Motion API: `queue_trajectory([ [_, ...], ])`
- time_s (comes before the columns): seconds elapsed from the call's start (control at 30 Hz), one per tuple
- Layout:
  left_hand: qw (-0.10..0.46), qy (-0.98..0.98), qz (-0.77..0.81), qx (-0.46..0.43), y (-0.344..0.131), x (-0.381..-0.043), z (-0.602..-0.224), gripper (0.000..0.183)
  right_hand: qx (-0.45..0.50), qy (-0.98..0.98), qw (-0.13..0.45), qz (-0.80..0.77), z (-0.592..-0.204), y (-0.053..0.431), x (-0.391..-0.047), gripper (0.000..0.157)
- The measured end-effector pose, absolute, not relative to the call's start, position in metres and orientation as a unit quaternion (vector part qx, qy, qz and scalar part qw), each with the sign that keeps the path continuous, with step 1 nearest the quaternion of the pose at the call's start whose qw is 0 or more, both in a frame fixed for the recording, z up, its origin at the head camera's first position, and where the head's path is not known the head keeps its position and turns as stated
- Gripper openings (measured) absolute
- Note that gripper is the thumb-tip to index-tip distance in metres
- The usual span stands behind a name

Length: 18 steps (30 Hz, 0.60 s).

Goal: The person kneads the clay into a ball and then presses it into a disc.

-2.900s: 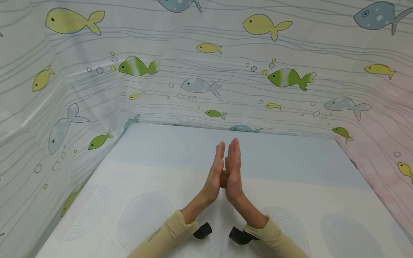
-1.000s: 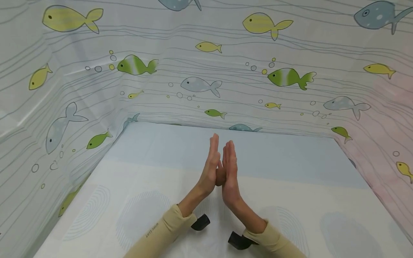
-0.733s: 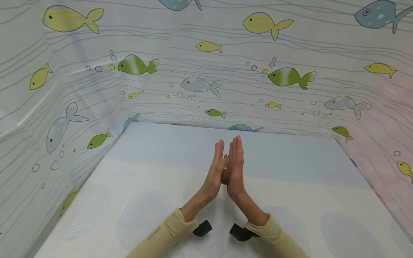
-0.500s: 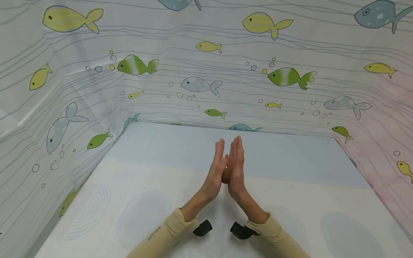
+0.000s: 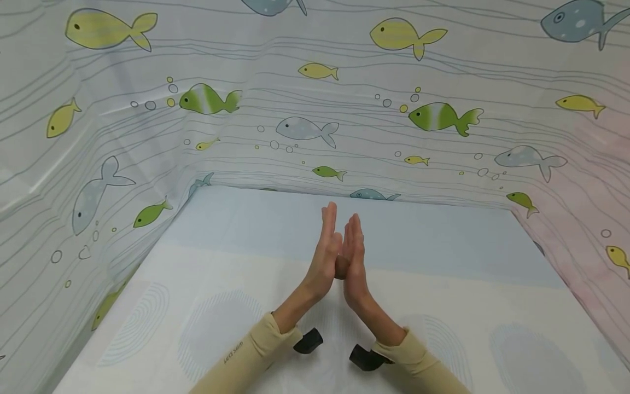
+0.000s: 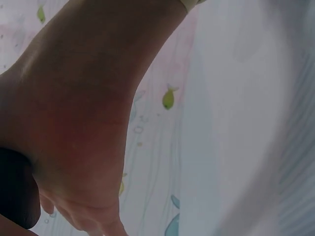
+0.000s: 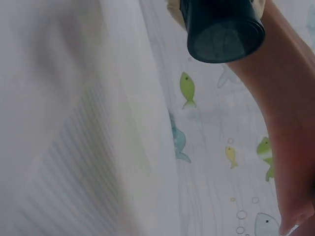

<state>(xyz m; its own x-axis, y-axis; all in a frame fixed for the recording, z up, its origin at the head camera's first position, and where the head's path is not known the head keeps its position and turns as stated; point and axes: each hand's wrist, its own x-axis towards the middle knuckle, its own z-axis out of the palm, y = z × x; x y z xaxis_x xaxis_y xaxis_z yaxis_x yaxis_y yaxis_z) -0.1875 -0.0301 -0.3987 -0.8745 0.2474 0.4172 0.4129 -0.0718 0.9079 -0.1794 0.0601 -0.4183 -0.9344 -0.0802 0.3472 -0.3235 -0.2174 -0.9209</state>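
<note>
In the head view a small brown ball (image 5: 341, 267), its material not clear, sits pressed between my two palms. My left hand (image 5: 323, 262) stands upright with straight fingers, its palm against the ball's left side. Facing it, my right hand (image 5: 355, 268) presses from the other side, fingers also straight and a little lower than the left ones. The palms hide much of the ball. The left wrist view shows the right hand (image 6: 78, 147) close up, with a dark rounded shape (image 6: 17, 191) at the lower left. Part of the left hand (image 7: 295, 191) edges the right wrist view.
Below the hands lies a table with a white and pale blue cover (image 5: 236, 219). Curtains printed with fish (image 5: 305, 98) surround it at the back and sides. A black wrist camera (image 5: 308, 340) sticks out from the left sleeve, another wrist camera (image 5: 366, 357) from the right.
The palms have slid against each other with the ball between them: over the last half second the left hand moved forward and the right hand drew back, reversing their earlier offset.
</note>
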Motion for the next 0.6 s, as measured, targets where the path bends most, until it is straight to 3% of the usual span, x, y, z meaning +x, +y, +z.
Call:
queue_trajectory([
  [0.6,0.087,-0.676,-0.690,-0.243,-0.040,-0.200,-0.393,0.076,0.186,-0.630,0.067,0.751,-0.415,0.051,-0.159,0.062],
])
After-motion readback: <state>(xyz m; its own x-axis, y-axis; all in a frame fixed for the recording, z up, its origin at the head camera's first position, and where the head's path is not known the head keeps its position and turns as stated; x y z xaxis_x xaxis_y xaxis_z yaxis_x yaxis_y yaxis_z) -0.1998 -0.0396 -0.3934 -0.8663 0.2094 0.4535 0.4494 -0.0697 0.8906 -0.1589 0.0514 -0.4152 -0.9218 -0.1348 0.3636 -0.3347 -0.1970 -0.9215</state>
